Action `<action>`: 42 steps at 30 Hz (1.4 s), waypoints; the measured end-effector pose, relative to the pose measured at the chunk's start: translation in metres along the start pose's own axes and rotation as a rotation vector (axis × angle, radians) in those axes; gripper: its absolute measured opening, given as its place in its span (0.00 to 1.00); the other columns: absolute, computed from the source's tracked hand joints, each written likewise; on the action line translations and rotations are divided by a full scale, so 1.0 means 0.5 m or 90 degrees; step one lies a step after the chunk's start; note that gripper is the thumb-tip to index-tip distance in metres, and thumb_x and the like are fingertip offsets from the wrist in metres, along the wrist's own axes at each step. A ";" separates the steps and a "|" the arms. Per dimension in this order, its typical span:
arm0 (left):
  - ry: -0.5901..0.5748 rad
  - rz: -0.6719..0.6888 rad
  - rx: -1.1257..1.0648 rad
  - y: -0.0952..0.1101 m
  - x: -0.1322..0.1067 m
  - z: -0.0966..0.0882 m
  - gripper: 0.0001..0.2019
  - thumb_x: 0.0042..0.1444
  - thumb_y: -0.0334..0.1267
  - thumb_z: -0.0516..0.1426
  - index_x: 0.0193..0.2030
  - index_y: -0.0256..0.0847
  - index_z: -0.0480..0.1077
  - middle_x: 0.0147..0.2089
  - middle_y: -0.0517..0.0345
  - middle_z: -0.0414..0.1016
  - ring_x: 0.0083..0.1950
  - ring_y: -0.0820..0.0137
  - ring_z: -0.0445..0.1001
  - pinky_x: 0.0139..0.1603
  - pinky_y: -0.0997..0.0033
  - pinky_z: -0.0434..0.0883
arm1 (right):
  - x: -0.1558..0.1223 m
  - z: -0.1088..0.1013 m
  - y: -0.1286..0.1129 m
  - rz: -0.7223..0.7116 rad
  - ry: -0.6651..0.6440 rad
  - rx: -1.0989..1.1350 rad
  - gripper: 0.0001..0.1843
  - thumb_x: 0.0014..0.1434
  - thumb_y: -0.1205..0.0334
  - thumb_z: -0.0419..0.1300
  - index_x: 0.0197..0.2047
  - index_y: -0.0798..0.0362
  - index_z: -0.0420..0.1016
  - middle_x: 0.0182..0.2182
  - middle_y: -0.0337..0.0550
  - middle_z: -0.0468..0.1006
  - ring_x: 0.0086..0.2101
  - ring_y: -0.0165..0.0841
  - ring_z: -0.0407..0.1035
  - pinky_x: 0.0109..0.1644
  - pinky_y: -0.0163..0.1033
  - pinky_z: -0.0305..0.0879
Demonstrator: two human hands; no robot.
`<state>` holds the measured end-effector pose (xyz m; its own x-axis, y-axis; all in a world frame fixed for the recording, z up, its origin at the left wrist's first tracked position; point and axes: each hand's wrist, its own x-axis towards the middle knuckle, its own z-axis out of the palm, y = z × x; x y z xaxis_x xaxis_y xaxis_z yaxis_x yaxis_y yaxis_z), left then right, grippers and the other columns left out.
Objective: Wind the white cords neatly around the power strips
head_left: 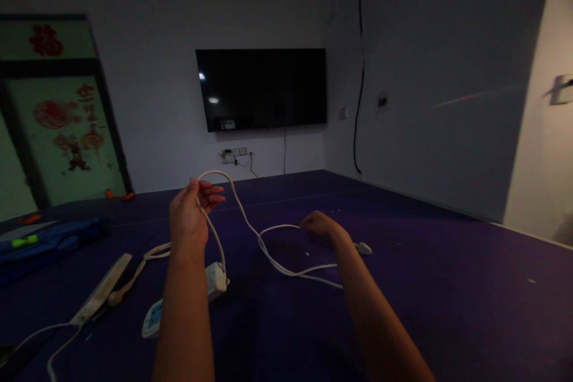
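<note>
My left hand (pixel 192 203) is raised and pinches a white power cord (pixel 242 210) between thumb and finger, its other fingers curled loosely. From there the cord drops to the end of a white and blue power strip (pixel 216 280), which lies partly hidden behind my left forearm. My right hand (pixel 320 224) is closed on another stretch of the same cord, low over the purple surface; its fingertips are mostly hidden. Crossing loops of cord lie between the hands and pass behind my right forearm. Beyond that forearm is a white plug (pixel 364 248).
A second white power strip (pixel 102 290) with a bundled cord (pixel 156 252) lies on the left. Blue cloth (pixel 67 235) with a yellow-green item on it is at the far left. A television (pixel 264 89) hangs on the back wall, and a black cable (pixel 359 95) hangs near the corner.
</note>
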<state>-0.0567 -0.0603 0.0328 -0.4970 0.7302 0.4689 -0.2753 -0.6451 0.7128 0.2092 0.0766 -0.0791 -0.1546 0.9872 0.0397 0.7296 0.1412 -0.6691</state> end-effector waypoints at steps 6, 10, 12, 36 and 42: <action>-0.013 0.007 0.012 -0.006 0.000 0.004 0.15 0.51 0.47 0.56 0.24 0.36 0.65 0.19 0.58 0.72 0.18 0.74 0.69 0.26 0.74 0.67 | 0.000 0.118 -0.088 -0.083 -0.261 0.035 0.04 0.46 0.67 0.62 0.27 0.55 0.78 0.20 0.35 0.74 0.21 0.24 0.65 0.26 0.28 0.60; -0.019 0.009 0.008 -0.014 0.000 0.006 0.14 0.52 0.46 0.55 0.24 0.36 0.66 0.20 0.58 0.73 0.18 0.74 0.70 0.26 0.73 0.67 | 0.001 0.160 -0.103 -0.105 -0.319 0.046 0.02 0.44 0.69 0.62 0.22 0.57 0.76 0.18 0.35 0.73 0.21 0.24 0.65 0.26 0.27 0.59; -0.017 0.007 0.003 -0.020 0.001 0.006 0.14 0.52 0.45 0.54 0.25 0.36 0.66 0.20 0.57 0.73 0.18 0.74 0.69 0.26 0.73 0.67 | 0.003 0.162 -0.101 -0.113 -0.305 0.058 0.03 0.43 0.69 0.63 0.20 0.58 0.74 0.16 0.35 0.72 0.20 0.24 0.65 0.26 0.27 0.59; -0.172 -0.070 0.419 -0.191 -0.034 0.046 0.22 0.27 0.34 0.67 0.24 0.41 0.57 0.19 0.69 0.64 0.22 0.76 0.63 0.25 0.76 0.58 | -0.057 0.044 -0.192 -0.147 0.193 0.516 0.21 0.39 0.49 0.70 0.17 0.55 0.66 0.12 0.37 0.72 0.15 0.27 0.68 0.19 0.29 0.64; -0.209 -0.032 0.488 -0.199 -0.030 0.043 0.15 0.33 0.32 0.63 0.24 0.41 0.58 0.20 0.69 0.63 0.22 0.77 0.60 0.25 0.76 0.56 | -0.064 0.040 -0.197 -0.167 0.205 0.461 0.23 0.39 0.45 0.68 0.18 0.54 0.64 0.11 0.35 0.70 0.13 0.26 0.66 0.16 0.28 0.60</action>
<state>-0.0039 -0.0024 -0.0340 -0.2017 0.8592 0.4703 0.4044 -0.3643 0.8389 0.1289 0.0294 -0.0291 0.0181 0.9172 0.3980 0.0709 0.3959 -0.9156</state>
